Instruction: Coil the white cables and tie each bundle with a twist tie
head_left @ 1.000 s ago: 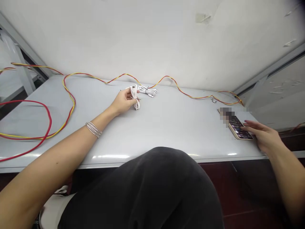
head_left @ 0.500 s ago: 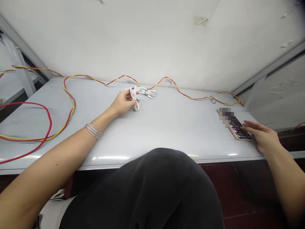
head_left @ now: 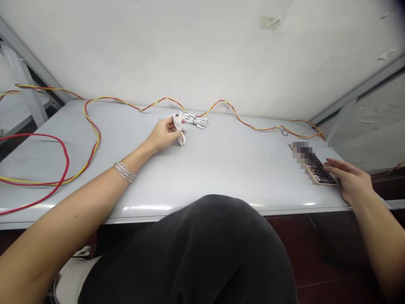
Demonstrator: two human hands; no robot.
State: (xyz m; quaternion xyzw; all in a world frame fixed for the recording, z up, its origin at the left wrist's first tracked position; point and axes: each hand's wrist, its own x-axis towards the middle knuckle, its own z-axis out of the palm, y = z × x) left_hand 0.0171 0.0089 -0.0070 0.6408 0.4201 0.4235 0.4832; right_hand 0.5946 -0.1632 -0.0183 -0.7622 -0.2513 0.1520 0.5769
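Observation:
My left hand point(head_left: 164, 136) is closed on a coiled white USB cable point(head_left: 178, 122), bound with a thin dark tie, and holds it upright at the table's back half. Just right of it lies a second coiled white USB cable point(head_left: 195, 120), also tied, its metal plug showing. A phone in a pale case point(head_left: 318, 169) lies on the table at the right, its screen lit and its far part blurred out. Over the phone's right edge is my right hand point(head_left: 354, 181), fingers stretched and apart, the thumb tip at the screen. Whether the thumb touches the glass I cannot tell.
A twisted red and yellow wire point(head_left: 234, 110) runs along the back of the grey table point(head_left: 221, 169). Red wire loops point(head_left: 65, 156) lie at the left. Behind rises a white panel point(head_left: 190, 50), with metal frame posts at both sides. My knee point(head_left: 218, 236) is against the front edge.
My right thumb has drawn back slightly to the right over the phone. A purple patch on the screen no longer shows. My left hand keeps its hold on the cable.

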